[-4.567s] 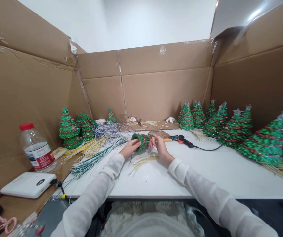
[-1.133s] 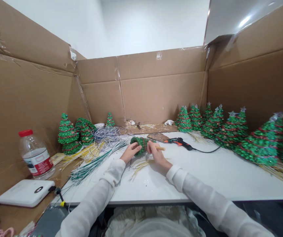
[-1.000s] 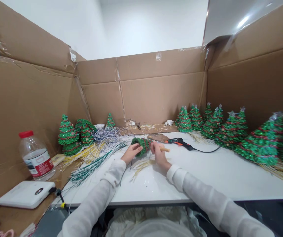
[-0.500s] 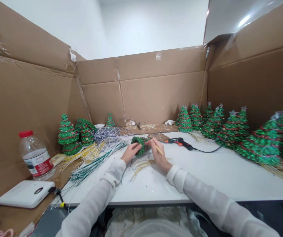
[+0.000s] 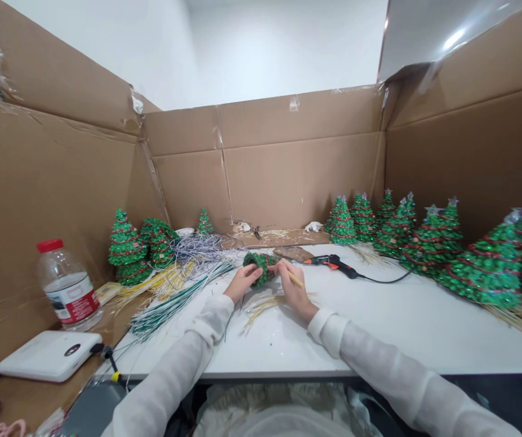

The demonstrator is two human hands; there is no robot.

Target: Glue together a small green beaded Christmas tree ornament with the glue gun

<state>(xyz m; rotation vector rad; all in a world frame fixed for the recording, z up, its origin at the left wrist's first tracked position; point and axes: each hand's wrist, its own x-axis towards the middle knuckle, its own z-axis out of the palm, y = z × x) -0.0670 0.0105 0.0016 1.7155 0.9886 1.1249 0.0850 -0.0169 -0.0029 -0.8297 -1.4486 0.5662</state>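
A small green Christmas tree (image 5: 261, 262) with red trim lies on its side above the white table, its hollow base toward the left. My left hand (image 5: 244, 280) is closed on the base end, thumb at its rim. Against the tree's other end, my right hand (image 5: 292, 283) pinches a thin pale wooden stick (image 5: 296, 280) that looks like a pencil or brush handle. Its tip is hidden by my fingers and the tree. Loose yellowish strands (image 5: 263, 306) lie under my hands.
A corded hot glue gun (image 5: 340, 265) rests right of my hands. Finished trees (image 5: 429, 233) line the right side; more trees (image 5: 124, 249) stand left. Bundles of green wire ties (image 5: 174, 306), a water bottle (image 5: 70, 291) and a white power bank (image 5: 47, 357) are at left. Cardboard walls (image 5: 261, 164) enclose the table.
The view has shifted very slightly. Both hands keep their hold on the tree and the stick, with hardly any visible movement.
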